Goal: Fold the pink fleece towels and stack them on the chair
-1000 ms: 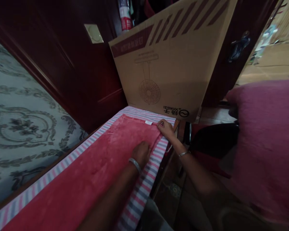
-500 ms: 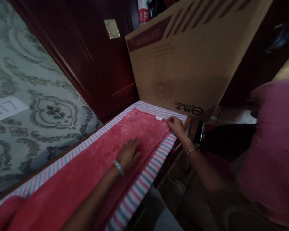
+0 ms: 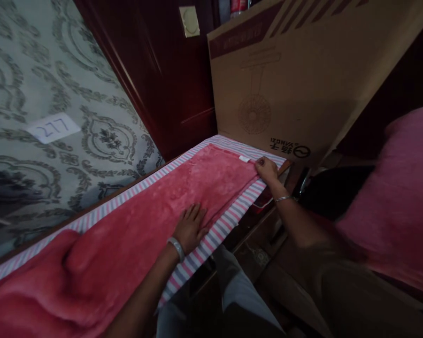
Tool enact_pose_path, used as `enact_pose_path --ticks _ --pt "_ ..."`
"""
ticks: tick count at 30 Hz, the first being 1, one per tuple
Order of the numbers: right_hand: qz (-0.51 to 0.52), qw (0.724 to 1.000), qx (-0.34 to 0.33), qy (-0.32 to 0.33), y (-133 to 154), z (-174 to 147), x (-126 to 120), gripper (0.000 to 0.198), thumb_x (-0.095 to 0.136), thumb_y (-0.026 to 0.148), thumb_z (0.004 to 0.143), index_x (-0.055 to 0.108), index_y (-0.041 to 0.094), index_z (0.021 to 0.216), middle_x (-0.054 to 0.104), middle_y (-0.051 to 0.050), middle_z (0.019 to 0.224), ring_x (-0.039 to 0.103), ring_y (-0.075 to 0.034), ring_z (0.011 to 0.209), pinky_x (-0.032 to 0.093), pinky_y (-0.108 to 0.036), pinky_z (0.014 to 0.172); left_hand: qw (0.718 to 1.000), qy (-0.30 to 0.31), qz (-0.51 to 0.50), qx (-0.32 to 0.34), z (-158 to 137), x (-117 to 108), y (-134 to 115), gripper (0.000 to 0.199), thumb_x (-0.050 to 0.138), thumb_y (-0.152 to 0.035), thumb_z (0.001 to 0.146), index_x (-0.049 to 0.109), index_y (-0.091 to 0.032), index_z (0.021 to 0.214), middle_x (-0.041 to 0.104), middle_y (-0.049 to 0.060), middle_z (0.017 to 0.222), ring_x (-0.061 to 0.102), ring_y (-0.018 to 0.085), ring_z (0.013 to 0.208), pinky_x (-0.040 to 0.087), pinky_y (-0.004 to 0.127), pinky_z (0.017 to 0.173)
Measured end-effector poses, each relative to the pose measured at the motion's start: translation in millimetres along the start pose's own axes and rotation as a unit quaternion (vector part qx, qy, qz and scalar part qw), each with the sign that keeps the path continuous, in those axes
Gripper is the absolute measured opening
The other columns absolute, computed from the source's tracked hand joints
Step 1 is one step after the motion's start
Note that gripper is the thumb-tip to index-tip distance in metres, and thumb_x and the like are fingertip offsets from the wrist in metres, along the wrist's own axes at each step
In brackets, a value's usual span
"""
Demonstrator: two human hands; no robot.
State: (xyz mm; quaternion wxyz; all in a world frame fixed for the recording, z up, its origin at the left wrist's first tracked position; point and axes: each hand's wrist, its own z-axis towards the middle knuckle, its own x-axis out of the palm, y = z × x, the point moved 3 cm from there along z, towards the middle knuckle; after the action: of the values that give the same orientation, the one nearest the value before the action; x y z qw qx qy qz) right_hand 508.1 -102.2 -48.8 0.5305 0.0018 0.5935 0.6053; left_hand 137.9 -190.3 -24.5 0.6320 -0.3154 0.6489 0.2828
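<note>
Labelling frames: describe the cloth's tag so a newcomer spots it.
Find the box; before it, a pink cloth lies on a striped sheet. Along the cloth's far edge, beside the right hand, is the tag, small and white against pink.

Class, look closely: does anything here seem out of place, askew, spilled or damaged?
Two things: the cardboard box stands upside down, as its lettering and fan drawing are inverted; and the pink cloth bunches into thick folds at lower left, though it lies flat around the left hand. No spill shows.
</note>
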Motion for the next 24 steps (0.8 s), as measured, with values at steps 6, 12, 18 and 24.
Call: enact_pose_path --ticks 6,12,18,24 --pt "-0.043 0.998 -0.005 0.035 3.6 -4.1 -2.1 0.024 0.052 0.024 0.083 0.069 0.017 0.098 0.072 -0.013 0.099 0.063 -0.026 0.091 0.043 -0.031 0.077 0.998 -0.047 0.038 -0.03 -75.9 9.5 0.9 0.054 0.041 -0.021 0.094 0.041 -0.018 0.147 0.044 0.012 0.152 0.036 0.026 0.143 0.031 0.05 0.116" --pt "-0.096 0.993 0.001 0.069 7.9 -7.9 1.6 0.045 0.054 0.047 0.087 0.068 0.013 0.113 0.071 -0.019 0.104 0.065 -0.03 0.096 0.045 -0.035 0.077 0.979 -0.11 0.133 -0.112 -152.9 17.3 25.4 0.049 0.042 -0.014 0.09 0.056 -0.019 0.137 0.057 0.014 0.14 0.054 0.03 0.128 0.046 0.047 0.101" --pt "-0.147 0.983 0.013 0.113 17.5 -3.0 9.9 0.045 0.064 0.039 0.079 0.069 0.012 0.114 0.07 -0.022 0.108 0.067 -0.032 0.096 0.047 -0.036 0.075 0.964 -0.159 0.148 -0.156 -182.3 14.9 34.9 0.05 0.045 -0.008 0.085 0.063 -0.021 0.13 0.061 0.015 0.134 0.06 0.031 0.118 0.049 0.047 0.093" --pt "-0.12 0.99 -0.007 0.075 15.8 7.8 6.4 0.042 0.058 0.03 0.081 0.067 0.014 0.119 0.071 -0.019 0.108 0.067 -0.03 0.097 0.048 -0.036 0.076 0.962 -0.198 0.132 -0.137 -184.8 13.3 31.6 0.051 0.043 -0.002 0.081 0.066 -0.02 0.123 0.069 0.011 0.123 0.063 0.026 0.112 0.051 0.042 0.092"
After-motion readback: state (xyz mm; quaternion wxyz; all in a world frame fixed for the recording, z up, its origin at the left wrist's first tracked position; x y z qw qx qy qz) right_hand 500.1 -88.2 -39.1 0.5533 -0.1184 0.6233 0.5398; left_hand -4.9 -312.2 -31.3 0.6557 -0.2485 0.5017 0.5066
